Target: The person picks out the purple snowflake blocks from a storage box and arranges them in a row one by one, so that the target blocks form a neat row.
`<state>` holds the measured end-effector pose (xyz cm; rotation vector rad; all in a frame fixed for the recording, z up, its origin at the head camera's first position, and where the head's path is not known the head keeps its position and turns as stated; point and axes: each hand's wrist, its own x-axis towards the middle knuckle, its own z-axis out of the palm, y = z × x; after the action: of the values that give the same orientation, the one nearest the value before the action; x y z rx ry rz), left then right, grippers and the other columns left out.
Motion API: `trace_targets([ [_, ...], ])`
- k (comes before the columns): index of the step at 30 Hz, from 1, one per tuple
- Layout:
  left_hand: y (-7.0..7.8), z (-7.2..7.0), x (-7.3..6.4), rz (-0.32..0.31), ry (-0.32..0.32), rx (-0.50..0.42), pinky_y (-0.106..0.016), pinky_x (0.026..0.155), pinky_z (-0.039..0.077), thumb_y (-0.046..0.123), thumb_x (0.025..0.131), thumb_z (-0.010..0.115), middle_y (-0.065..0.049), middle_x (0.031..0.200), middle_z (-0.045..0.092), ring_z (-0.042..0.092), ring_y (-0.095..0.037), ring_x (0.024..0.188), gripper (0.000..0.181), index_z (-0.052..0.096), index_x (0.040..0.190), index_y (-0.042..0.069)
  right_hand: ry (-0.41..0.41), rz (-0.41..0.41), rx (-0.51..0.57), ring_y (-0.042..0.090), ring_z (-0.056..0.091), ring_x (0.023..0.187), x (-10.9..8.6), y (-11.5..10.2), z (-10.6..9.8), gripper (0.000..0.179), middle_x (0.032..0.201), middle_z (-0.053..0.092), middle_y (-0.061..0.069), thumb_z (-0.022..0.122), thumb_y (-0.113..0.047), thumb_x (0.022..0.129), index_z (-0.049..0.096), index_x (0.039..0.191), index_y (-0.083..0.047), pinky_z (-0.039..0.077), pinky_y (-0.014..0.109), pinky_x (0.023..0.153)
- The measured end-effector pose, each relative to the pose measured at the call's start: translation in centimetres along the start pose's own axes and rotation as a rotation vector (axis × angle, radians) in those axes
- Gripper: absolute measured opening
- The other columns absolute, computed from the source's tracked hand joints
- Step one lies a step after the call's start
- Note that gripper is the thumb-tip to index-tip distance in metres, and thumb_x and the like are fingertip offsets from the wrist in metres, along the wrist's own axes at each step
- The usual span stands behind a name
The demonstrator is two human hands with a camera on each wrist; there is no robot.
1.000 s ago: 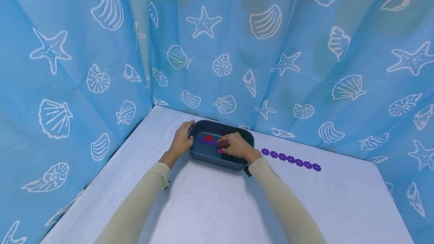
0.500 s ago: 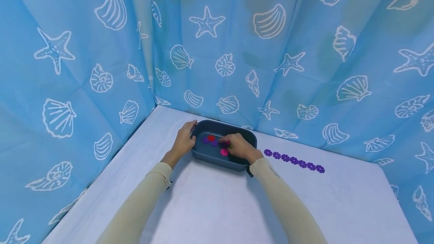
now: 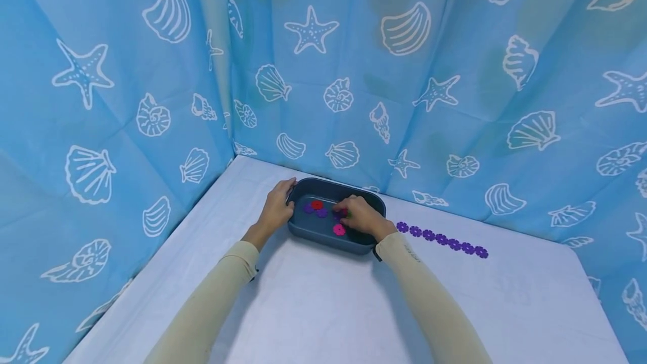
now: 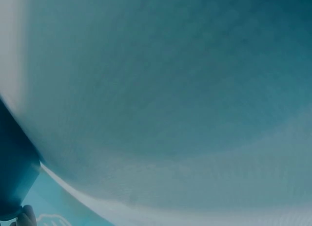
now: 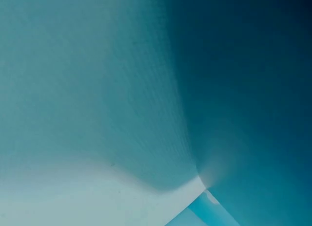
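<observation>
Judging from the pictures, the work seems partly done: a row of seven purple flower pieces (image 3: 441,239) lies on the worktop (image 3: 315,302), to the right of the tray (image 3: 323,243). What remains is inside this dark tray, which stands at the far side of the worktop. In its left part there are a red piece (image 3: 317,205) and two purple pieces (image 3: 321,213), close together, and toward the near wall lies a pink piece (image 3: 339,230).

The left hand (image 3: 277,206) grips the left end of the tray, with the thumb at the rim. The right hand (image 3: 363,215) reaches in from the right; its fingers are bent downward over a few other pieces, dark purple, reddish and green. Whether they pinch one of these I cannot tell, because the hand covers them in part. The two wrist views are too blurred to help.

Compared with one second ago, the pink piece lies more free; then the right hand partly covered it, and now it is fully visible on the near side of the fingers. The row has the same seven pieces, and the left hand keeps its hold.
</observation>
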<state>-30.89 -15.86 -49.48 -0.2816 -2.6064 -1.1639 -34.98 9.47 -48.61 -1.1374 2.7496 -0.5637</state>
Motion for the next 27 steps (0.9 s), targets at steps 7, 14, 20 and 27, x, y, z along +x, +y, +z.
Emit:
trace_targets([
  [7, 0.3, 0.2, 0.2, -0.013, -0.005, -0.005, -0.032, 0.111, 0.039, -0.014, 0.085, 0.059, -0.017, 0.136, 0.051, 0.046, -0.027, 0.132, 0.061, 0.042, 0.142, -0.004, -0.006, 0.043, -0.038, 0.02, 0.058, 0.107, 0.1, 0.0, 0.3, 0.034, 0.116, 0.067, 0.008, 0.073, -0.011, 0.086, 0.069, 0.12, -0.005, 0.051, 0.036, 0.1],
  [14, 0.5, 0.3, 0.1, -0.012, -0.003, -0.004, -0.032, 0.111, 0.039, -0.014, 0.084, 0.059, -0.016, 0.135, 0.051, 0.046, -0.027, 0.132, 0.061, 0.043, 0.142, -0.005, 0.083, -0.006, -0.015, 0.016, 0.062, 0.096, -0.3, -0.1, 0.4, 0.035, 0.11, 0.067, 0.006, 0.074, -0.014, 0.085, 0.069, 0.118, -0.003, 0.055, 0.032, 0.093],
  [20, 0.6, 0.2, 0.0, -0.008, -0.004, 0.003, -0.033, 0.111, 0.04, -0.014, 0.084, 0.059, -0.016, 0.136, 0.051, 0.046, -0.027, 0.131, 0.061, 0.042, 0.142, -0.005, 0.239, -0.004, 0.203, 0.021, 0.066, 0.099, -0.7, -0.1, 0.2, 0.039, 0.113, 0.068, 0.008, 0.075, -0.009, 0.083, 0.068, 0.12, 0.001, 0.058, 0.035, 0.089],
  [27, 0.5, -0.1, -0.2, -0.014, 0.0, 0.003, -0.033, 0.11, 0.04, -0.015, 0.084, 0.057, -0.018, 0.136, 0.05, 0.046, -0.028, 0.132, 0.061, 0.042, 0.142, -0.005, 0.306, -0.006, 0.343, 0.025, 0.068, 0.101, -1.7, 0.2, -1.1, 0.04, 0.116, 0.067, 0.013, 0.074, -0.005, 0.082, 0.066, 0.12, 0.005, 0.057, 0.037, 0.089],
])
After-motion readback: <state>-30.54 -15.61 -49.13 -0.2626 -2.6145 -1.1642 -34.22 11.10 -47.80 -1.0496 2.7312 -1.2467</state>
